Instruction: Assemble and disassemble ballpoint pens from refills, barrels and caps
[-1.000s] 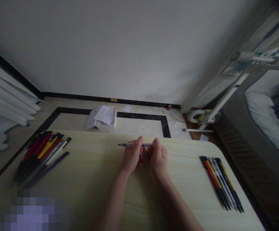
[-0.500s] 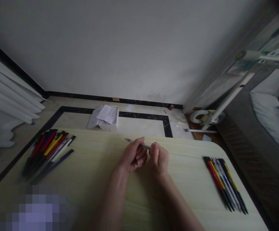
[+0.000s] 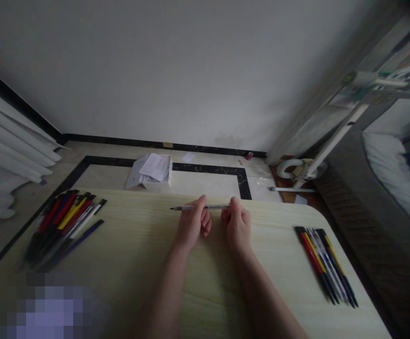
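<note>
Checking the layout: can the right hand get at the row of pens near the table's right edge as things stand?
Probably yes. Only bare table lies between the right hand and the row of pens. But its fingers now pinch the grey pen together with the left hand.

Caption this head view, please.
Left hand and right hand hold one pen level at a table, pile of pens left, row of pens right.

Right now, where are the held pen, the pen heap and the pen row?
held pen (image 3: 216,206), head view, mid-barrel.
pen heap (image 3: 71,213), head view, yellow pen on top.
pen row (image 3: 326,266), head view, middle of the row.
</note>
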Demonstrator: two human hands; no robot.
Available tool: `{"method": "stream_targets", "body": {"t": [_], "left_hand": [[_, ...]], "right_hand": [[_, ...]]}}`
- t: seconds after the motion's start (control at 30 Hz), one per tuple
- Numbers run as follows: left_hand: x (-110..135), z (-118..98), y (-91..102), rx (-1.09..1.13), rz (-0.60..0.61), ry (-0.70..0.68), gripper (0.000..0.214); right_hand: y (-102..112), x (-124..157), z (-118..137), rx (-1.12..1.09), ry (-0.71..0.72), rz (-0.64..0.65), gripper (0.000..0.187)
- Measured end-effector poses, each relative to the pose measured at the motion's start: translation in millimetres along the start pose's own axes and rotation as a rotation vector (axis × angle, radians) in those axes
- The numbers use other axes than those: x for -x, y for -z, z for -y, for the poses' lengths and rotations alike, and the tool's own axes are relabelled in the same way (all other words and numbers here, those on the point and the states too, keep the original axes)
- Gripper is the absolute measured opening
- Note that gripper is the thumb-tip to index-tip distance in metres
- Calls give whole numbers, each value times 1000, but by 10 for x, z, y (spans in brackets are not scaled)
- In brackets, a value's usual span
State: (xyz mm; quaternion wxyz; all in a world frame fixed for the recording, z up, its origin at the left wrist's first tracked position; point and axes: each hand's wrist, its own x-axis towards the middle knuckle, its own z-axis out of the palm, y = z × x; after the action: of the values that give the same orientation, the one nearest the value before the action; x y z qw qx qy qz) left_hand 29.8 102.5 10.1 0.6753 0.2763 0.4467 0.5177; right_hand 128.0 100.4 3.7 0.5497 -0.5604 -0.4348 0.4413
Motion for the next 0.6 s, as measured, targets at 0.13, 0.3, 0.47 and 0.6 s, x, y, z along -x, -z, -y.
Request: {"method": "stream_targets", "body": {"t": [0.13, 0.3, 0.47, 0.6], "left_hand": [[-5, 8, 7, -43, -9, -24, 47], [-2, 23, 5, -86, 10, -70, 47], [-6, 19, 13, -101, -21, -54, 48], [-16, 33, 22, -114, -35, -60, 49]], "right_hand": [[12, -10, 16, 26, 2, 50, 51], [8, -11, 48, 58, 17, 86, 49], [-4, -4, 40, 83, 48, 101, 46], [-13, -1, 18, 98, 61, 92, 45]]}}
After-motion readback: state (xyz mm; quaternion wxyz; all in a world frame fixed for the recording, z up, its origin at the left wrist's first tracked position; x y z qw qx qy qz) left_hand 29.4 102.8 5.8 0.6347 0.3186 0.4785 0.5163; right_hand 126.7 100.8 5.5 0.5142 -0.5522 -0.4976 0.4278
